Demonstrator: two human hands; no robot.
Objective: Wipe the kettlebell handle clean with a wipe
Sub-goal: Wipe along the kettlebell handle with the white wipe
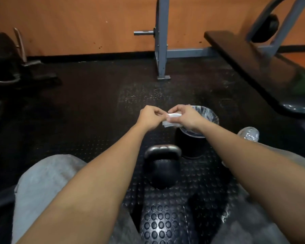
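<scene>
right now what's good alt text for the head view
Both hands, left hand and right hand, pinch a white wipe above a black kettlebell on the studded rubber floor. A lined bin stands just beyond.

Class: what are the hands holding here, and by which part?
A white wipe. The left hand pinches its left edge; the right hand grips its right side.

Taking the black cast-iron kettlebell with the worn grey handle as landmark: open air lies straight above its handle. Beyond it to the right stands a black round bin lined with clear plastic, close by. Grey-clad knees flank it on both sides. Bare black studded rubber floor spreads beyond it to the left.
</scene>
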